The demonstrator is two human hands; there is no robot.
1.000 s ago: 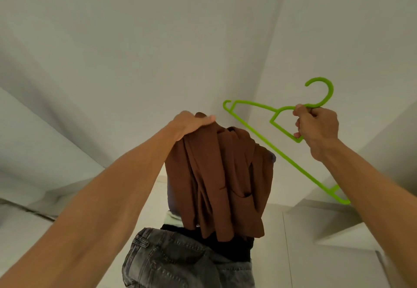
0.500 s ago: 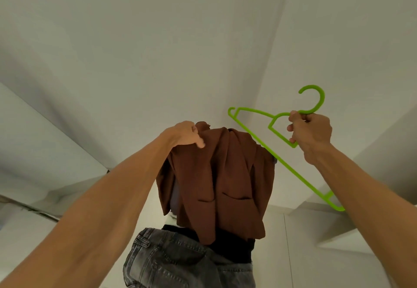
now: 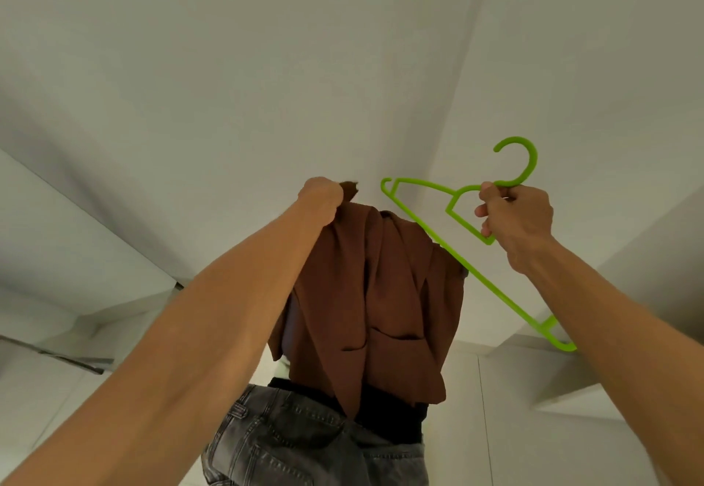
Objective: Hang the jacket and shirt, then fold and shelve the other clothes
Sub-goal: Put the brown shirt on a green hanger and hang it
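The left hand (image 3: 320, 196) is gripping the brown jacket (image 3: 375, 295) by a pinch of cloth at its top edge, fingers curled tight round the fabric. The garment is hanging free in the air below that fist, bunched into long folds. The right hand (image 3: 517, 219) is holding the green hanger (image 3: 506, 299) just under its hook, fingers wrapped round the neck. The hanger's long bar is slanting down past the jacket's upper right side and perhaps touching it, though the overlap is making that hard to tell. Beneath the jacket's hem, grey jeans (image 3: 304, 443) and something black (image 3: 396, 413) are lying on a pale surface whose edges are not showing.

The jacket is looking soft and limp, of middling weight, and likely to slump and twist rather than hold a shape. A single pinch is letting it collapse. Taking it at the collar or a shoulder seam would probably open the neck for the hanger's arm. The hanger is looking like thin, light, stiff plastic, smooth enough that a shoulder could slide off.
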